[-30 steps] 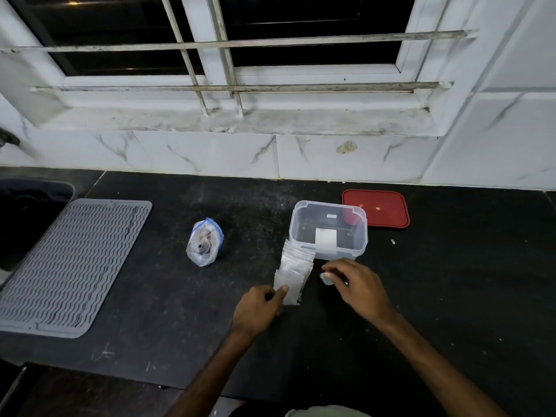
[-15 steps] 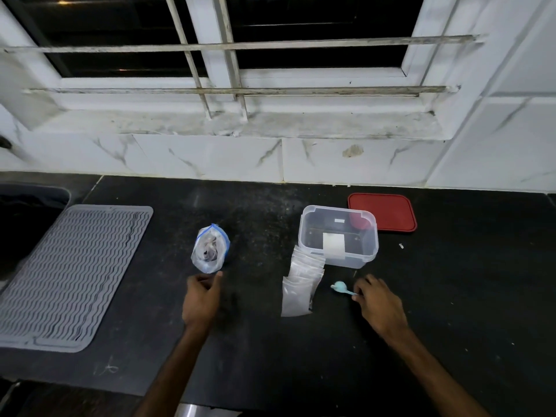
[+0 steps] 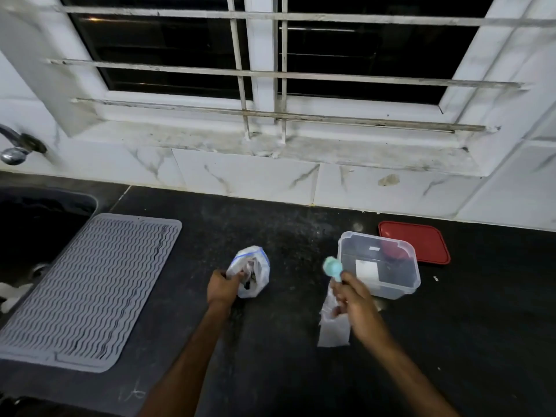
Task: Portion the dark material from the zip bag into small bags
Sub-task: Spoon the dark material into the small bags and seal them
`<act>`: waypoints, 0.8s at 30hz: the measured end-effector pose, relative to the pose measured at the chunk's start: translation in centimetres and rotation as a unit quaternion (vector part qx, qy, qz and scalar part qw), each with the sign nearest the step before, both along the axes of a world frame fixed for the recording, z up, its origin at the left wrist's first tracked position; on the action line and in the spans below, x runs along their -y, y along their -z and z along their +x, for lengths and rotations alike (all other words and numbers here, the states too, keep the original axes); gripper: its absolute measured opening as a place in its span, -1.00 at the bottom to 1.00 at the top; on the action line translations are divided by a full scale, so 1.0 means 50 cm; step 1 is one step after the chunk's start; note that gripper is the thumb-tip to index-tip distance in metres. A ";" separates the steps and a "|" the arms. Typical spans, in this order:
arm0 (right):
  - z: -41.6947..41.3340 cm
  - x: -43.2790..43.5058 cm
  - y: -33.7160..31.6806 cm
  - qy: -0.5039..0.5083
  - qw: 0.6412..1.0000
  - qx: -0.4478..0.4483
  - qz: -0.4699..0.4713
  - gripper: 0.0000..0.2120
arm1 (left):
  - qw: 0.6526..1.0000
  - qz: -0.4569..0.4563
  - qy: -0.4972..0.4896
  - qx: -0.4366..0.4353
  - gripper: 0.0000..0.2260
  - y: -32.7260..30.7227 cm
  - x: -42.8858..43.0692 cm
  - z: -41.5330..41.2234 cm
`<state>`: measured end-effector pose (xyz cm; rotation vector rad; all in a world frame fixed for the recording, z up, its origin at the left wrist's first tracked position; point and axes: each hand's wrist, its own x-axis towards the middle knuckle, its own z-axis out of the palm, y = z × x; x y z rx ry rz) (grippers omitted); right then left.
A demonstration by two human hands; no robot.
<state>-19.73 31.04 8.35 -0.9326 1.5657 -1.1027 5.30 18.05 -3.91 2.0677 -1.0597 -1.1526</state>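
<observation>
The left hand grips the zip bag by its near left side, fingers curled round the crumpled plastic; the bag stands on the dark surface, left of centre, its mouth with the blue zip strip turned upward; the dark material shows through the clear wall low inside it.

The right hand holds a small teal spoon, fingers clenched round the handle, the bowl pointing up and away toward the wall; the hand is blurred, so how the single fingers lie cannot be told; it hangs over the stack of small bags, which lies flat on the surface well to the right of the zip bag; whether the hand touches the stack cannot be told.

Just beyond the right hand stands a clear plastic container, open on top, a white label showing through its near wall; a red lid lies flat behind it on the right, partly covered by the container in this view.

On the left a grey ribbed drying mat lies beside a dark sink; a metal tap juts from the marbled white wall tiles above the sink; a barred window with a stained sill runs along the wall behind the surface.
</observation>
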 end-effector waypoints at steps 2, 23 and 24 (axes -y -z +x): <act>0.072 0.052 0.038 -0.033 0.999 -0.028 0.024 -0.95 | 0.996 -0.008 -0.009 -0.085 -0.67 -0.008 -0.013 0.003; 0.276 0.169 0.084 -0.148 0.893 -0.424 0.018 -0.70 | 0.983 -0.068 0.136 0.100 -0.73 -0.144 -0.063 0.038; 0.268 0.170 0.080 -0.154 0.884 -0.440 0.012 -0.72 | 0.985 -0.075 0.143 0.060 -0.73 -0.145 -0.063 0.035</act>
